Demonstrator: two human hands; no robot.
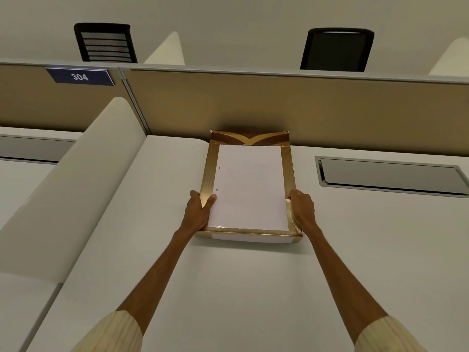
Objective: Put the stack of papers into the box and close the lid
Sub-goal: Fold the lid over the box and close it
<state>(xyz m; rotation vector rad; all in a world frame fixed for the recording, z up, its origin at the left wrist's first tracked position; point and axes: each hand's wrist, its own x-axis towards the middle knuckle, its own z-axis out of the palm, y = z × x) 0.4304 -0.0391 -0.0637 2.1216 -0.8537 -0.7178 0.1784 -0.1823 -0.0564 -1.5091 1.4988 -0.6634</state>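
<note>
A shallow gold box (pixel 289 168) lies on the white desk against the beige partition. A stack of white papers (pixel 250 189) with two punch holes on its left side lies flat inside it. The brown and gold lid (pixel 250 138) stands open at the far end, leaning on the partition. My left hand (pixel 198 212) grips the box's near left wall, thumb touching the paper's left edge. My right hand (pixel 302 207) holds the box's near right wall, fingers curled over the rim.
The white desk (pixel 228 288) spreads around the box. A metal cable hatch (pixel 390 175) is set into it at the right. A padded white divider (pixel 73 181) rises at the left. Two black chairs (pixel 105 43) stand beyond the partition (pixel 330 110).
</note>
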